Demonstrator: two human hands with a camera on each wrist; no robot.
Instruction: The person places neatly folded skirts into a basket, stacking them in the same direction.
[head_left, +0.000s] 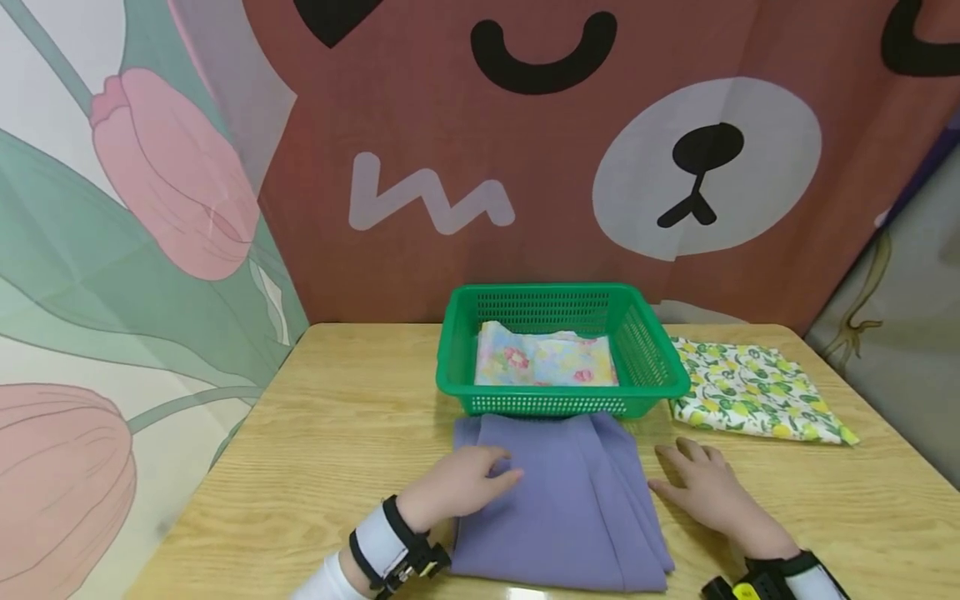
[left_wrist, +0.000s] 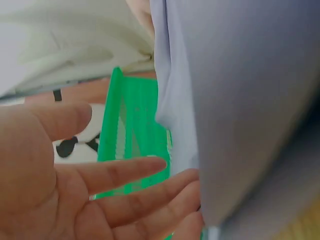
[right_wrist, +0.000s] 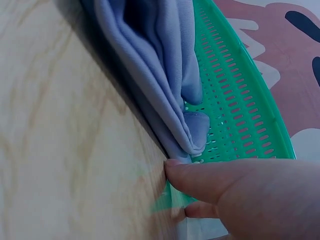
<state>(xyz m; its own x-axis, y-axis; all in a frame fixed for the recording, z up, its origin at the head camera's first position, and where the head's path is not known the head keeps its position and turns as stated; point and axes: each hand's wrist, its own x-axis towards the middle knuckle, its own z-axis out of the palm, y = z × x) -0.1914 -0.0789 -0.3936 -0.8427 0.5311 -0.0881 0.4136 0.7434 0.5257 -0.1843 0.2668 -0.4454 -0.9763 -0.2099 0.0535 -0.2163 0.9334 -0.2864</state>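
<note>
A purple folded cloth [head_left: 558, 508] lies on the wooden table in front of the green basket, its folds stacked along the right side. My left hand [head_left: 459, 485] rests over the cloth's left edge, thumb and fingers apart. In the left wrist view the fingers [left_wrist: 145, 195] reach loosely toward the cloth [left_wrist: 240, 100], without a pinch. At the cloth's right edge is my right hand [head_left: 701, 490], palm down with its fingers spread. The right wrist view shows the thumb [right_wrist: 210, 177] beside the corner of the folded layers [right_wrist: 155, 75]; whether it touches them I cannot tell.
A green perforated basket [head_left: 562, 402] stands behind the purple cloth, holding a folded floral cloth [head_left: 543, 358]. Right of the basket lies a folded lemon-print cloth [head_left: 757, 392]. A curtain with a bear print [head_left: 420, 267] hangs behind the table [head_left: 337, 417].
</note>
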